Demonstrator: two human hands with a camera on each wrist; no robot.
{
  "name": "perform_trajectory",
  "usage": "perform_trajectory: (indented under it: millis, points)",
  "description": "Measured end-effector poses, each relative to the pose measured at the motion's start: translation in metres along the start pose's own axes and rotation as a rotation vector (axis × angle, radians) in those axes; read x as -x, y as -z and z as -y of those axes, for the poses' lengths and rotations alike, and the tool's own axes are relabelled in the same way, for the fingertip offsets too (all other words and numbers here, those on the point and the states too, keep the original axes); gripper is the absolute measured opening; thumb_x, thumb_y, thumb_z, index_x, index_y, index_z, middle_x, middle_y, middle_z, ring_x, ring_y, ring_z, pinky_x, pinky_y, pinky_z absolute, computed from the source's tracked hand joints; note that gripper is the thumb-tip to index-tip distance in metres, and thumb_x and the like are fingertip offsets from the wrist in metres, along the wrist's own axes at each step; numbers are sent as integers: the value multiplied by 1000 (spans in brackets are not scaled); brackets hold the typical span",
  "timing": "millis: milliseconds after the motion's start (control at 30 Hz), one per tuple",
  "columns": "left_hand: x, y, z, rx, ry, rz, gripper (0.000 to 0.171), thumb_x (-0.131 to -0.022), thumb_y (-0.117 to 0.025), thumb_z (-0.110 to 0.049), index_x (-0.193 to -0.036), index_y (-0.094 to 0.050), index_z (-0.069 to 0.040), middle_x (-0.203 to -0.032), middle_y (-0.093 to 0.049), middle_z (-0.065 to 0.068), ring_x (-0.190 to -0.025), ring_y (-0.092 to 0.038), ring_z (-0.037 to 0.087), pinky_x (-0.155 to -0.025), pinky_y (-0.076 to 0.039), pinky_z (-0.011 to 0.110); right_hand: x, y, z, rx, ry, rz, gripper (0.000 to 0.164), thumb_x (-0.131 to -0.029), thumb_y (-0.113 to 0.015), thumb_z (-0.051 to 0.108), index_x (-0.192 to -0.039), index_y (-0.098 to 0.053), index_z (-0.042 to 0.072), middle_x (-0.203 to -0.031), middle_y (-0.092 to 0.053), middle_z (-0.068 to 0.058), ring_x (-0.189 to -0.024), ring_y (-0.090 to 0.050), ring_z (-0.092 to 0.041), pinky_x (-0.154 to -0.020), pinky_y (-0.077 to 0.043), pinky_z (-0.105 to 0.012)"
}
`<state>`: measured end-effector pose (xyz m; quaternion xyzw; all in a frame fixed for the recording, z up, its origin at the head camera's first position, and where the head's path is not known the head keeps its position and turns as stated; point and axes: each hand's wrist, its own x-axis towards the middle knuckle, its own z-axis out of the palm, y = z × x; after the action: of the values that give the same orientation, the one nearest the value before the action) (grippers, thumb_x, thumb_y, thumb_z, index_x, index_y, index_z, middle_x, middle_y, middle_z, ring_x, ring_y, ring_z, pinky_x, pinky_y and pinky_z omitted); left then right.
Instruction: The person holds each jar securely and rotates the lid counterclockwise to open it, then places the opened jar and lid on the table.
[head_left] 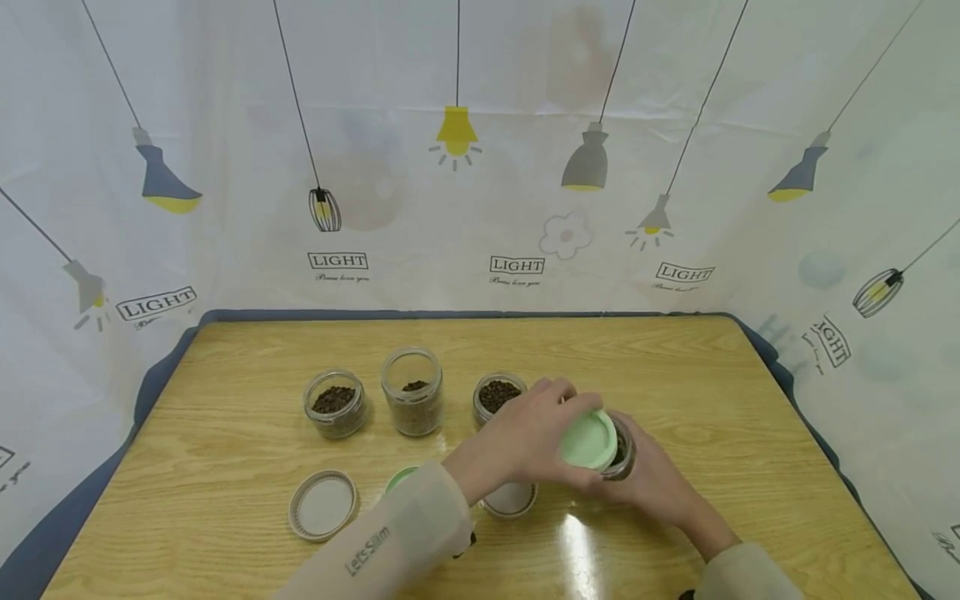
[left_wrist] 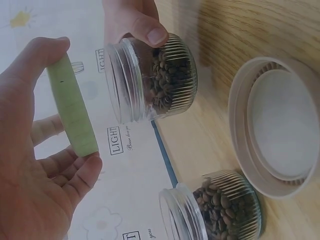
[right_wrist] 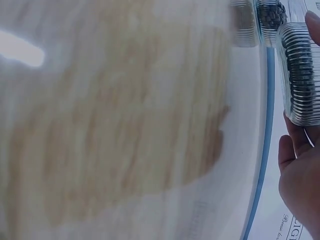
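My left hand point(head_left: 532, 433) pinches a light green lid point(head_left: 588, 442) by its rim, the thumb on one side and the fingers on the other. In my right hand point(head_left: 656, 479) is a ribbed glass jar point(left_wrist: 172, 75), partly filled with dark coffee beans. The left wrist view has the lid point(left_wrist: 74, 107) on edge, apart from the jar's uncovered mouth. From the head view, the lid hides part of that mouth. A second jar of beans point(head_left: 495, 393) stands on the table behind my left hand, partly covered by it.
On the wooden table point(head_left: 225, 458) stand a short lidless bean jar point(head_left: 336, 408) and a taller one point(head_left: 412, 408). Nearer lie a whitish lid point(head_left: 322, 505), a green lid point(head_left: 401, 477) partly behind my left sleeve, and another pale lid point(head_left: 512, 500) under my left wrist.
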<state>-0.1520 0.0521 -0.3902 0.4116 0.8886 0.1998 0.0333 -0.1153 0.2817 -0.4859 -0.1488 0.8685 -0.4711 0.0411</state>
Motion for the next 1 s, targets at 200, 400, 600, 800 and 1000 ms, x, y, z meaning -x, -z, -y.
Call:
perform_trajectory:
  millis: [200,400,600,800,1000]
  points:
    - [4,-1,1,-13,-7,13,81,-71,-70,-66,-139,-43,-32,-116,-48,-5,-98,-43,9,-70,-47,22,-1,5,-6,-14,3,3,94,-71,-84,38,-145,-29,20,-138,-44,-6,-122,-46,-28,-97,-42,-57]
    - [8,-2,3,-15,-5,18,81,-71,-69,-66,-140,-43,-33,-116,-49,-4,-98,-43,10,-70,-47,23,-3,6,-9,-26,2,-10,97,-66,-87,38,-144,-32,15,-136,-47,-1,-121,-47,-23,-97,-42,-53]
    - [12,-3,3,-7,5,39,83,-70,-70,-66,-142,-41,-36,-118,-49,-4,-100,-44,10,-71,-49,25,-5,9,-9,-54,6,-19,94,-67,-87,35,-143,-34,18,-135,-48,-2,-121,-48,-23,-99,-41,-55]
    - [17,-6,3,-2,-5,60,80,-71,-69,-66,-140,-43,-35,-118,-48,-5,-100,-43,10,-72,-49,24,-7,12,-10,-45,-3,-35,92,-69,-86,34,-143,-34,16,-136,-47,-6,-122,-46,-27,-101,-39,-59]
    - [22,-9,0,1,-13,82,78,-72,-70,-64,-139,-44,-34,-119,-50,-4,-102,-47,12,-75,-49,26,-12,14,-11,-18,-7,-54,92,-69,-86,35,-142,-35,18,-136,-43,-8,-122,-43,-27,-101,-37,-59]
